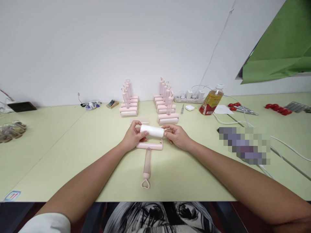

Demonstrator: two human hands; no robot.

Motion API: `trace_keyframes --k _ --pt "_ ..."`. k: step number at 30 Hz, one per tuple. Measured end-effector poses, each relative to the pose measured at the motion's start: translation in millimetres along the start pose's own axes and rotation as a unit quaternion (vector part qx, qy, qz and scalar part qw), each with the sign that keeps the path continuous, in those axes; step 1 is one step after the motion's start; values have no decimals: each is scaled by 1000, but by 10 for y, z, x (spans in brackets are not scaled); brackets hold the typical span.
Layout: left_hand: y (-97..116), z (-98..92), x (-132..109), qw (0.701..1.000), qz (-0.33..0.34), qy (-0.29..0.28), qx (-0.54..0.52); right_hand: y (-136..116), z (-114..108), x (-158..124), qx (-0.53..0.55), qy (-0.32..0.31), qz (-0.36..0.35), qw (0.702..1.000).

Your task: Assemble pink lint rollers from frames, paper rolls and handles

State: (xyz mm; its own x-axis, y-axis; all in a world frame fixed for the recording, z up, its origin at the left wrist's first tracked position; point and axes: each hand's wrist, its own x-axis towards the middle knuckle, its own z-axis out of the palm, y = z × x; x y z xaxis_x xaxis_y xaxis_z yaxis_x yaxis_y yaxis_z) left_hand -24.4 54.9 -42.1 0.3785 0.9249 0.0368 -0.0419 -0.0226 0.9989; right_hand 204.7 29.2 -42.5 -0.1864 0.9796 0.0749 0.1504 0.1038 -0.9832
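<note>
A white roll (152, 130) is held level between my two hands. My left hand (134, 136) grips its left end with thumb and fingers. At the right end, the fingers of my right hand (177, 136) are closed on it. Just below the roll lies a pink lint-roller frame (149, 146) with a clear handle and a heart-shaped loop pointing toward me. Behind my left hand a translucent pink cover (140, 121) lies flat on the table.
Pink rollers stand upright in a left row (128, 111) and a right row (168, 119). Behind and right are a power strip (181, 99), a drink bottle (211, 102), scissors (243, 109) and white cables. A black device (21, 106) sits far left on the table (73, 136).
</note>
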Motion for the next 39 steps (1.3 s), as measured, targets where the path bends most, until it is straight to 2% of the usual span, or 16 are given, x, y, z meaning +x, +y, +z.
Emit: trace_keyframes --k 4,10,14,17,20,25,29,31,34,39 --pt "4 4 -7 1000 6 -13 24 18 3 13 -15 11 35 999" --pt "-37 -70 40 982 51 72 164 22 1 26 -63 22 79 995" --pt "-60 -107 57 986 29 78 141 44 -7 32 -101 28 100 989" --pt "-50 -90 47 990 26 57 125 72 13 48 -75 5 52 996" --pt "-18 -69 35 983 41 54 170 70 58 57 -8 -8 -6 1000" --pt "60 -123 25 967 33 73 242 -31 35 31 26 69 22 997" --pt "106 -220 30 924 9 114 365 -107 -70 -1 -7 127 -34 991" --pt "113 -250 40 913 3 115 392 -112 -94 -17 -36 145 -72 986" --pt "114 -258 50 919 -18 88 384 -92 -73 -32 -48 160 -113 979" --pt "124 -249 29 948 -39 55 310 -86 -3 -32 -1 175 -140 975"
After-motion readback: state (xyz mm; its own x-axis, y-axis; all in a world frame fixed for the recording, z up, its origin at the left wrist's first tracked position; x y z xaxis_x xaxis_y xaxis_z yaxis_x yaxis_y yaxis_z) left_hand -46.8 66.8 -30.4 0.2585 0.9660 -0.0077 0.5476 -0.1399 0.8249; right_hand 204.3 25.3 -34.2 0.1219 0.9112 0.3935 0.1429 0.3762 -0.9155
